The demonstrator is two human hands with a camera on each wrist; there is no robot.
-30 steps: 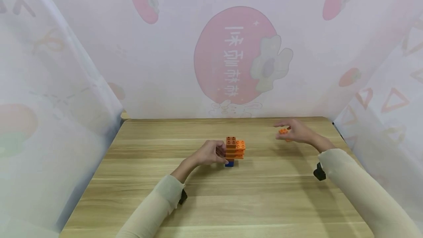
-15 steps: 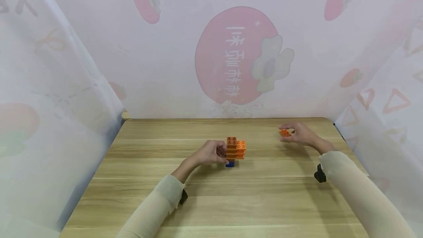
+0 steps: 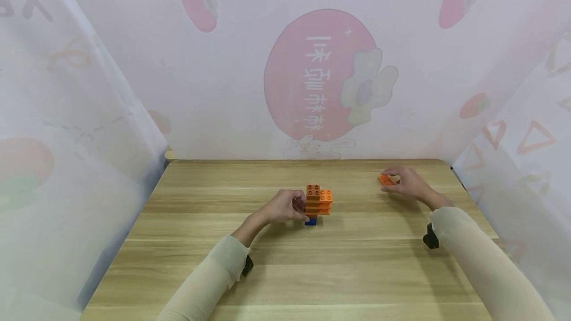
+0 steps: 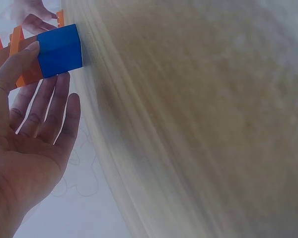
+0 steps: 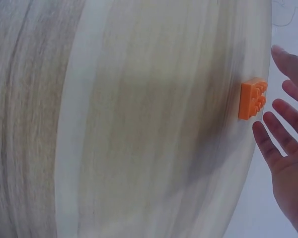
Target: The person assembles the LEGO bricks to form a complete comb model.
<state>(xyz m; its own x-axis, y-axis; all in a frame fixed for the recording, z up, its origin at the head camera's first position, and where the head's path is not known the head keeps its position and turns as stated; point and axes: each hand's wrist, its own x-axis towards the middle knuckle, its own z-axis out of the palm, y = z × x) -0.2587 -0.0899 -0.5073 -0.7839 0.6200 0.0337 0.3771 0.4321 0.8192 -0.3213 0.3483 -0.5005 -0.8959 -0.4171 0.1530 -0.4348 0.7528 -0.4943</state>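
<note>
My left hand (image 3: 282, 206) holds the left side of a stack of toy building bricks (image 3: 313, 193) near the table's middle. Brown and orange layers alternate above a blue brick (image 4: 60, 51) at the bottom, and orange ones jut out to the right. In the left wrist view my thumb presses the stack just above the blue part. A single flat orange brick (image 5: 252, 100) lies studs up near the table's far right. Over it hovers my right hand (image 3: 408, 182), its fingers loosely bent and spread around the brick; the right wrist view shows a gap between them.
The wooden table (image 3: 285, 271) runs back to a pale printed curtain (image 3: 223, 88), with more curtain along both sides. Each wrist carries a black camera (image 3: 430, 235) below the sleeve.
My right hand has shifted slightly right and nearer, uncovering more of the single orange brick's top. My left hand and the stack have stayed in place.
</note>
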